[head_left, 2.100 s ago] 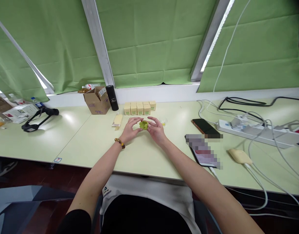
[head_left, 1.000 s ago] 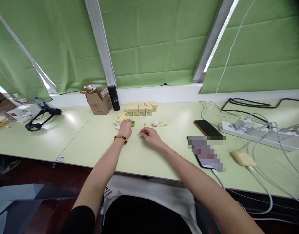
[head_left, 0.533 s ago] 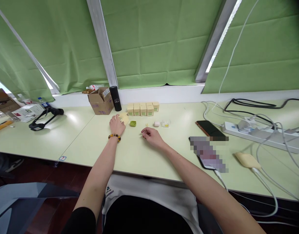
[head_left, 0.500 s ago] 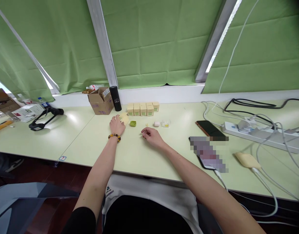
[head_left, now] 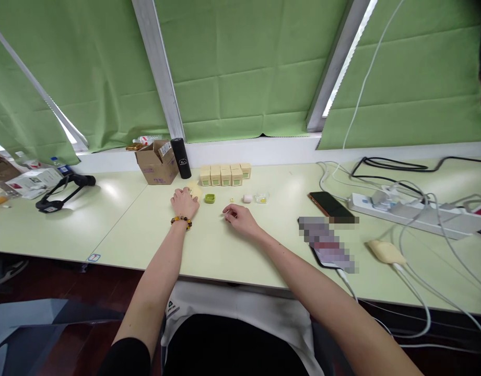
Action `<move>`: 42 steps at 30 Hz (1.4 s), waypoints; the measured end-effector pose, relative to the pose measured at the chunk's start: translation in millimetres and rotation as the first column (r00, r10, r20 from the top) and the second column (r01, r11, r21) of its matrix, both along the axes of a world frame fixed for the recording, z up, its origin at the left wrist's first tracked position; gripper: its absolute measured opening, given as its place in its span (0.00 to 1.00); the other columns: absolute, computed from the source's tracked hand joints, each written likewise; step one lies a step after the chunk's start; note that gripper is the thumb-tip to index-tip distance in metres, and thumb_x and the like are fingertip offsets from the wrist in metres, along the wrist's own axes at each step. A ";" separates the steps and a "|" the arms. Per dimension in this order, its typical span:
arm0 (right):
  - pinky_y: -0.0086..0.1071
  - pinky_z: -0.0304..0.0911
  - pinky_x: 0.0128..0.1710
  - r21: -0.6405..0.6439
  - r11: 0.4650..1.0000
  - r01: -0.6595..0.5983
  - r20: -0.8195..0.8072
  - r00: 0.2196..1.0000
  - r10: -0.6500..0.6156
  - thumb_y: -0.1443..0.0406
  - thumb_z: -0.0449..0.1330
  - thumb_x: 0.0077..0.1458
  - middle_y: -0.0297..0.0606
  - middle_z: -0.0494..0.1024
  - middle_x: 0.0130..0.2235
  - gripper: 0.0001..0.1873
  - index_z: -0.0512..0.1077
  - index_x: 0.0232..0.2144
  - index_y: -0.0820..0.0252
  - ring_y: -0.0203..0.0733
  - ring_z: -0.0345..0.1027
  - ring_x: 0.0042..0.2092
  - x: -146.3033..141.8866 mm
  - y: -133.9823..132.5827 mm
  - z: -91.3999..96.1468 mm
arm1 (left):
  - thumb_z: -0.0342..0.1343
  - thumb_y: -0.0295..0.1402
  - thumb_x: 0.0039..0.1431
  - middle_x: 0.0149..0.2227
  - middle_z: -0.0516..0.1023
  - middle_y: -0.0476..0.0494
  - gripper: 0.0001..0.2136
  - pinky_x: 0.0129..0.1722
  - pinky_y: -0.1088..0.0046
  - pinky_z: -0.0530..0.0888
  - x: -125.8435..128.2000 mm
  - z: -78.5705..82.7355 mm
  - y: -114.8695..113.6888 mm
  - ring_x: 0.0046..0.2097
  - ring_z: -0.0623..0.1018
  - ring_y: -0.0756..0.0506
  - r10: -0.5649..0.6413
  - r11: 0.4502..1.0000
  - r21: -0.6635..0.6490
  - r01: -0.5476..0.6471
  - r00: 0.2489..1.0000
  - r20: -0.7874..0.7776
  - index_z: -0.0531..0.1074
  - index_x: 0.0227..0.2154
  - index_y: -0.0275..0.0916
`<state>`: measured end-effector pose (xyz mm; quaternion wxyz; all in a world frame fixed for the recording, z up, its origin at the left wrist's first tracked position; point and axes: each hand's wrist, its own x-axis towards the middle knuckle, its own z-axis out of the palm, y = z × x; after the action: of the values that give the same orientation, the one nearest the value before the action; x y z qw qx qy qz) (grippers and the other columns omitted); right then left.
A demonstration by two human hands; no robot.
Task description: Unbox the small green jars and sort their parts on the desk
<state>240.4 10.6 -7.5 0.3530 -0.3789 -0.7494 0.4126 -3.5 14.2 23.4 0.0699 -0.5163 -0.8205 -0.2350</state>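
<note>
Left hand (head_left: 184, 202) over pale-yellow paper packaging (head_left: 195, 190), fingers loosely spread, grip unclear, small green square dish (head_left: 209, 199) just right of them on the pale-green bench (head_left: 224, 250), right hand (head_left: 241, 219) nearby, fingers curled nearly together, hold unclear

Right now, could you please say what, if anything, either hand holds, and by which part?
The left hand covers part of some pale packaging, hiding any grip; whether the right hand pinches anything cannot be told.
</note>
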 end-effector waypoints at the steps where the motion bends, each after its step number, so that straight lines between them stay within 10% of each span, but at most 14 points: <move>1: 0.35 0.65 0.40 0.001 1.000 0.002 0.000 1.000 -0.002 0.64 0.58 0.58 0.35 0.80 0.32 0.07 0.75 0.38 0.56 0.41 0.71 0.34 -0.1 -0.2 0.4 | 0.60 0.38 0.63 0.59 0.67 0.28 0.22 0.63 0.51 0.64 1.5 1.0 -1.0 0.62 0.71 0.30 0.007 1.000 0.011 -0.007 1.000 -0.006 0.68 0.58 0.40; 9: 0.35 0.65 0.38 0.035 0.999 -0.001 0.037 0.999 0.000 0.65 0.57 0.59 0.36 0.81 0.33 0.07 0.75 0.38 0.56 0.41 0.71 0.34 -0.3 -2.0 0.1 | 0.59 0.36 0.64 0.60 0.65 0.27 0.22 0.61 0.48 0.65 24.4 0.8 -7.3 0.61 0.68 0.28 -0.133 0.965 0.212 0.154 0.985 -0.109 0.68 0.59 0.37; 18: 0.35 0.65 0.38 0.219 0.948 0.232 -0.041 0.973 -0.229 0.65 0.56 0.60 0.36 0.80 0.32 0.08 0.76 0.33 0.56 0.42 0.72 0.34 6.9 24.0 12.0 | 0.55 0.32 0.67 0.51 0.74 0.36 0.12 0.54 0.55 0.75 62.2 -23.9 -13.9 0.54 0.75 0.36 -0.707 0.706 0.011 0.708 0.705 0.044 0.75 0.51 0.39; 29: 0.42 0.65 0.48 0.533 0.762 0.368 0.391 0.691 -0.608 0.69 0.54 0.65 0.50 0.80 0.51 0.21 0.75 0.57 0.57 0.56 0.68 0.55 31.7 118.5 48.7 | 0.56 0.32 0.66 0.48 0.77 0.35 0.10 0.58 0.50 0.73 56.7 -26.3 -10.4 0.53 0.75 0.35 -0.730 0.679 -0.057 0.732 0.682 0.050 0.79 0.45 0.37; 42: 0.53 0.55 0.61 0.512 0.824 0.242 0.637 0.536 -0.554 0.62 0.58 0.63 0.58 0.59 0.69 0.40 0.52 0.74 0.51 0.68 0.52 0.68 35.9 196.6 50.0 | 0.55 0.31 0.67 0.48 0.78 0.36 0.10 0.58 0.49 0.75 57.8 -23.5 -14.3 0.53 0.76 0.35 -0.728 0.682 -0.055 0.729 0.684 0.040 0.80 0.46 0.39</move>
<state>276.3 207.2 42.5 0.1521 -0.6075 -0.7792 -0.0266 54.3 -0.2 -0.1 -0.0524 -0.8001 -0.5557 -0.2199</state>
